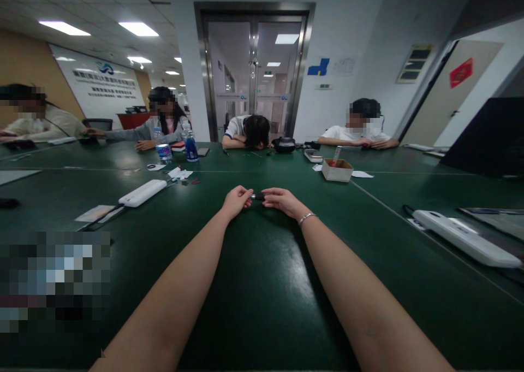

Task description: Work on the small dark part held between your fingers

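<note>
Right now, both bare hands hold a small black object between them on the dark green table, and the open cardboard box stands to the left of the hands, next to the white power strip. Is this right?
Not quite. In the head view the open cardboard box stands to the right of the hands, further back. The left hand and right hand do hold the small black object on the dark green table; a white power strip lies left.

Both bare arms stretch far forward from the near edge, angling inward so that the hands meet at the centre, well away from the body. The left hand (pixel 236 200) lies palm down, knuckles up, its fingers curled and its fingertips turned right toward the other hand. The right hand (pixel 280 199) mirrors it, fingers bent and tips turned left, thumb side inward. The fingertips of the two hands pinch inward from either side, close together but not touching each other. The right wrist wears a thin bracelet (pixel 307 217). Both forearms run straight, elbows low and near.
</note>
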